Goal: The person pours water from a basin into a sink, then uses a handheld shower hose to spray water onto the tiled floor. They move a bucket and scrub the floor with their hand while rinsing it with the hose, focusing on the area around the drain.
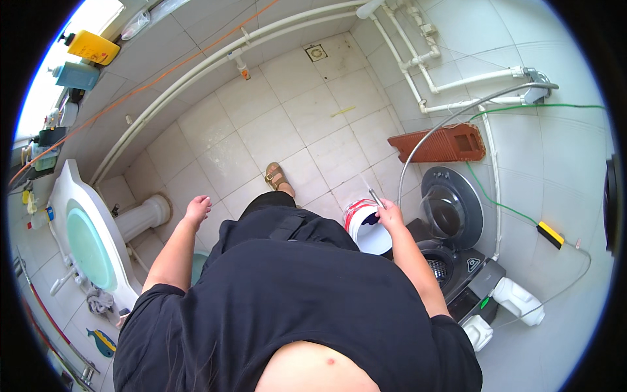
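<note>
A pale tiled floor (245,140), seen from above, with white pipes (179,77) along the wall at its left. In the foreground, a person in a black top (281,281). At the lower right, a dark front-loading washing machine (486,277) whose round door (467,209) is swung open. At the left, a white washbasin (75,189) with a turquoise bowl. Beside the person's right leg, near the machine, a white bucket (372,240) with red markings; something dark shows inside it, too obscured to identify. Beyond the machine, close to the wall, a ribbed brick-red block (437,145). A grey flexible hose (400,186) arcs from a tap on the right wall down to the person's right side. On the ledge at the upper left, a yellow bottle (93,47) and a blue bottle (78,76). A sandalled foot (277,178) rests on the tiles ahead. The right grip (390,217) is closed around a slim metallic nozzle (377,198), which points away from the body near the bucket's rim; contact with the rim cannot be determined. The left grip (198,209), well apart near the washbasin side, is released, its fingers loosely curled.
</note>
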The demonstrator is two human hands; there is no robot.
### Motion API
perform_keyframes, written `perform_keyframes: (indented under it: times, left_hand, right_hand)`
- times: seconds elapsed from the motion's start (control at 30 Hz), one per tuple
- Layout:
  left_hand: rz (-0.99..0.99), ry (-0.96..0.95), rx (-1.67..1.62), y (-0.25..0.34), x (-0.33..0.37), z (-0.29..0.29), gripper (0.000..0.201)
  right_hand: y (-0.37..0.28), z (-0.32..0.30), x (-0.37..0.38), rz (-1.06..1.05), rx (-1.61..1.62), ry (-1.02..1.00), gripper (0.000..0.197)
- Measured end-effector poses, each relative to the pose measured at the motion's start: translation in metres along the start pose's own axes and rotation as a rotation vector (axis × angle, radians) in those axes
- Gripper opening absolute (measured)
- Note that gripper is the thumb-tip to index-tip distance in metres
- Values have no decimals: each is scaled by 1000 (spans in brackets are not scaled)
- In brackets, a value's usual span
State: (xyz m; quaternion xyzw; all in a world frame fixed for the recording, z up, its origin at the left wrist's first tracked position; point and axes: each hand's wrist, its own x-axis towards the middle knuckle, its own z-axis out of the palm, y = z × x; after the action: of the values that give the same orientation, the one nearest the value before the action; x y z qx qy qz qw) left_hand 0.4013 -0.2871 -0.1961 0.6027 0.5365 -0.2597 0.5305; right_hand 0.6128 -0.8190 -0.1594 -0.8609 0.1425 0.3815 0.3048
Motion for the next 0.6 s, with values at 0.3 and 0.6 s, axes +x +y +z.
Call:
perform_keyframes:
  times: [0.3, 0.6]
  left_hand:
    - [110, -52, 2, -42, -40, 29, 34]
    - [44, 137, -190, -181, -110, 8, 33]
  right_hand:
    - [35, 44, -69, -134, 127, -182, 32]
    - [-4, 100, -86, -436, -825, -195, 33]
